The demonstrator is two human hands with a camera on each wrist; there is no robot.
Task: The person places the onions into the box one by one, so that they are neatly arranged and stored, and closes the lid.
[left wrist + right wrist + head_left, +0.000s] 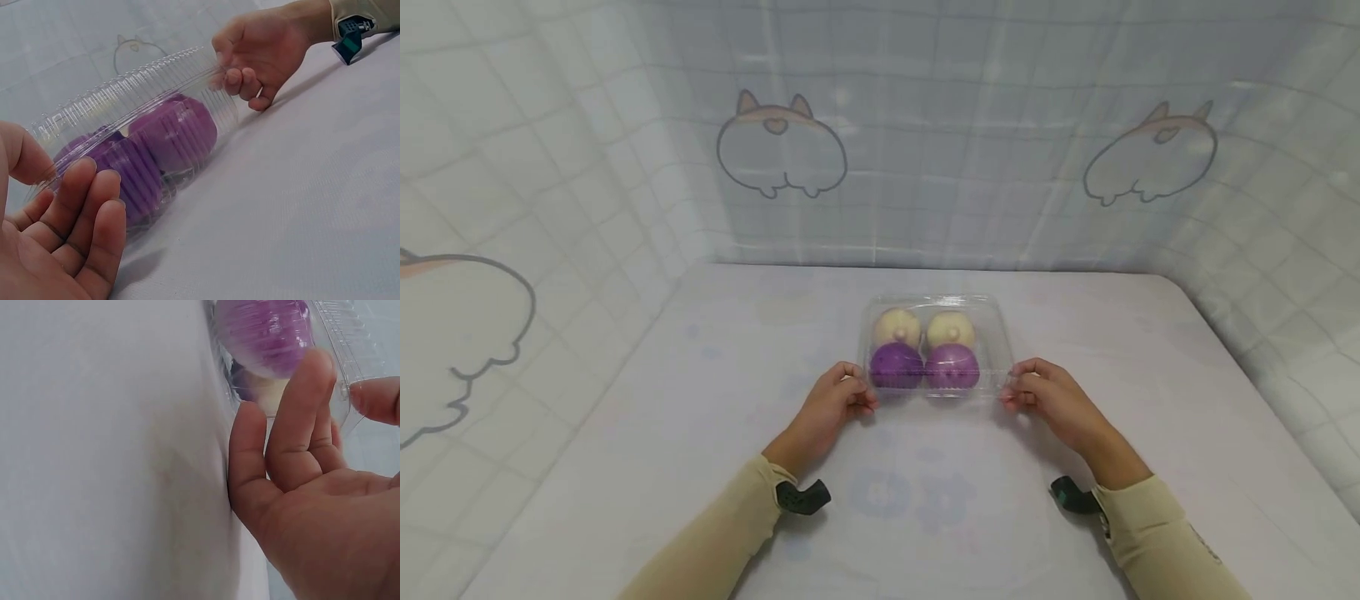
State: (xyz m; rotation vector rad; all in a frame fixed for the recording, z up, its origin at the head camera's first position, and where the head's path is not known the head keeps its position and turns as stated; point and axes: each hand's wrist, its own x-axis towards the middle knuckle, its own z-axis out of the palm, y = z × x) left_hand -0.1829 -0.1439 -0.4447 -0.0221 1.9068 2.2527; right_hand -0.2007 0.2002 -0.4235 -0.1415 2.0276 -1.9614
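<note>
A clear plastic clamshell box (997,333) with a ridged rim lies on the white table. Inside are two cream round pieces (951,331) with small nubs, behind a dark purple ball (896,367) and a lighter purple ball (952,367). My left hand (831,404) pinches the box's near left corner at the rim, thumb above and fingers below, as the left wrist view shows. At the near right corner my right hand (1051,400) pinches the rim between thumb and fingers. In the right wrist view its fingers (300,419) partly cover the box's corner.
The table (917,517) carries a pale printed cloth. A white grid-patterned curtain (955,167) with animal drawings rises behind it and along both sides. Dark straps (803,497) sit at both wrists, over beige sleeves (722,525).
</note>
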